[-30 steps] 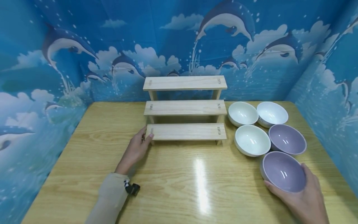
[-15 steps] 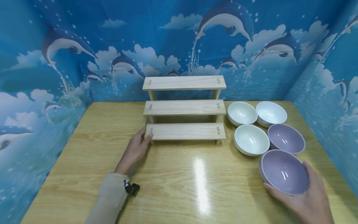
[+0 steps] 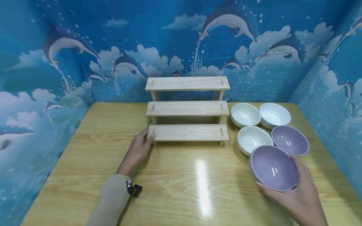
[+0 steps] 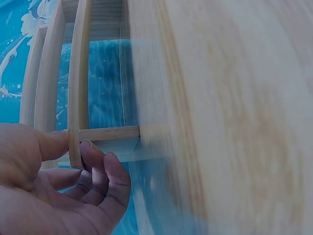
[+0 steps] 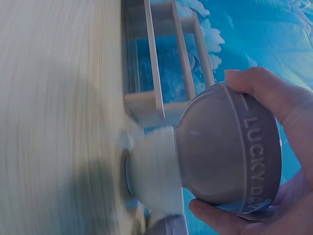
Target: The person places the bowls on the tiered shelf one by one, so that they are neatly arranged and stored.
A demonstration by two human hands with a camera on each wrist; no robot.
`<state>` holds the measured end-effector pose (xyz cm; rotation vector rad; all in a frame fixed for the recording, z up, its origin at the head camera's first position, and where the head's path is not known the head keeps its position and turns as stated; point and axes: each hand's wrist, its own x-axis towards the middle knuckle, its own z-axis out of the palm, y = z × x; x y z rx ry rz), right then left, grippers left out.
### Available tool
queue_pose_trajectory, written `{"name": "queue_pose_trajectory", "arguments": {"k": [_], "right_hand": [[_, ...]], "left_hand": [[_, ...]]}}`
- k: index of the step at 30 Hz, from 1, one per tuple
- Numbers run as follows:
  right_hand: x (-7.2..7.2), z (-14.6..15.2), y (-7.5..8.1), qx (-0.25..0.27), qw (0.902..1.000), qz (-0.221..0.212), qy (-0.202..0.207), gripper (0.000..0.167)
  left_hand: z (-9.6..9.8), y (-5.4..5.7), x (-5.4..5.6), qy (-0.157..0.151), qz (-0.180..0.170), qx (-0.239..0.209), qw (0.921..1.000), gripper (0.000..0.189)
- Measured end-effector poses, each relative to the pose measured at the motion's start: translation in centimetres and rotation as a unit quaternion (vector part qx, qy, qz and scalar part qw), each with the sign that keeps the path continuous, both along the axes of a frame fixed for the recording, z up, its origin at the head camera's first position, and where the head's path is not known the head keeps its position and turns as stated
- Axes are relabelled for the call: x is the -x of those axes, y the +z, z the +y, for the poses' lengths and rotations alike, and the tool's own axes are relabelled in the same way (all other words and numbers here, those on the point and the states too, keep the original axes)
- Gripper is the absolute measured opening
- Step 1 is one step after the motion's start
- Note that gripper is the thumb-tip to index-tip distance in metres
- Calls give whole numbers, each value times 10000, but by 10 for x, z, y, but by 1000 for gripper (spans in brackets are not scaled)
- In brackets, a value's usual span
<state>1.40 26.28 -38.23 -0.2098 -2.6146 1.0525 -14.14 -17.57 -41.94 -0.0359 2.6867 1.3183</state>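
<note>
A three-tier wooden shelf stands at the back middle of the table. My left hand pinches the left end of its lowest board; in the left wrist view the thumb is on top and curled fingers are beneath. My right hand grips a purple bowl by its right side, thumb and fingers spread around the wall. In the right wrist view this bowl is raised off the table and shows raised lettering, "LUCKY DAY" in part. It overlaps the front pale green bowl in the head view.
Behind the held bowl, on the right, sit another purple bowl, a second pale green bowl and a white bowl, close together. A dolphin-print curtain rises behind and beside the wooden table.
My right hand has lifted the purple bowl and moved it left and toward the back, over the edge of the front pale green bowl. The left hand stays at the shelf.
</note>
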Motion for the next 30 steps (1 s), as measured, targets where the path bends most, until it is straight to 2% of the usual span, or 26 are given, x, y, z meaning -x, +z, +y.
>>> {"name": "queue_pose_trajectory", "arguments": {"k": [6, 10, 14, 21, 30], "right_hand": [[11, -16, 2, 168, 9990, -61, 419, 130], [17, -30, 2, 240, 9972, -193, 684, 133], [21, -45, 0, 200, 9945, -105, 1022, 134], [26, -70, -2, 48, 9855, 88, 1696, 134], [34, -96, 2, -34, 9720, 196, 2339, 128]], "left_hand": [[-2, 1, 0, -143, 120, -106, 9998, 60], [-2, 1, 0, -145, 84, -102, 9998, 61], [-2, 0, 0, -133, 52, -108, 9998, 62], [-2, 0, 0, -145, -8, -109, 9998, 62], [-2, 1, 0, -131, -71, -49, 9999, 61]]}}
